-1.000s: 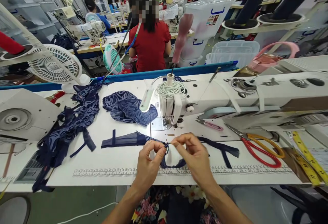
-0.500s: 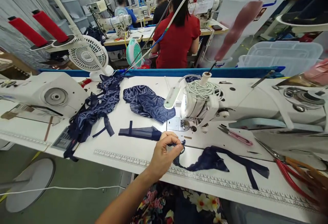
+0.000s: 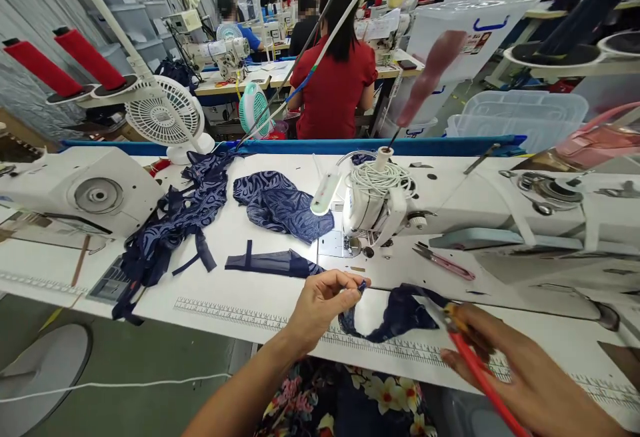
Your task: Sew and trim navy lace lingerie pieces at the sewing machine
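Note:
My left hand pinches one end of a navy lace garment piece between thumb and fingertips, just in front of the sewing machine. The rest of that piece curves to the right across the table. Over on the right, my right hand is closed around red-handled scissors, whose blades point left and lie over the far end of the navy fabric. Left of the needle area lies a patterned navy fabric piece. A flat navy strip rests below it, its right end behind my left hand.
A heap of navy lace pieces lies on the left beside another machine. Pink-handled thread snips rest by the machine base. A printed ruler runs along the front edge. A person in red sits ahead, facing away.
My right hand has lifted the scissors from the table's right side and brought them left, near the navy piece. My left hand keeps its pinch. The whole view has shifted slightly.

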